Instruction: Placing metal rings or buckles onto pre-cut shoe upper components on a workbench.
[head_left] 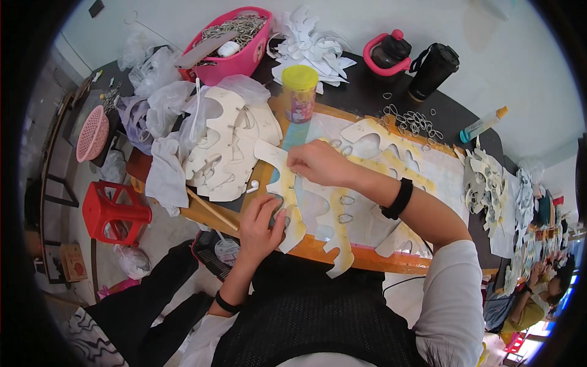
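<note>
A cream, scalloped flat piece (285,186) with yellowed edges lies in front of me at the table's near edge. My left hand (260,227) grips its lower left side, thumb and fingers curled round the edge. My right hand (319,163) is closed in a pinch over the piece's upper right edge; what its fingertips hold is hidden. Beside it lies another scalloped strip (338,229) with oval wire rings (346,218) on it. Farther right are more yellow-edged pieces (391,144). A stack of cream cut pieces (226,147) rests to the left.
A yellow-lidded tub (299,92) stands beyond my hands. Loose metal rings (413,121) lie at the far right, near a black flask (433,70) and a glue bottle (483,124). A pink basket (244,58) holds metal parts. A red stool (116,211) stands left; people sit far right.
</note>
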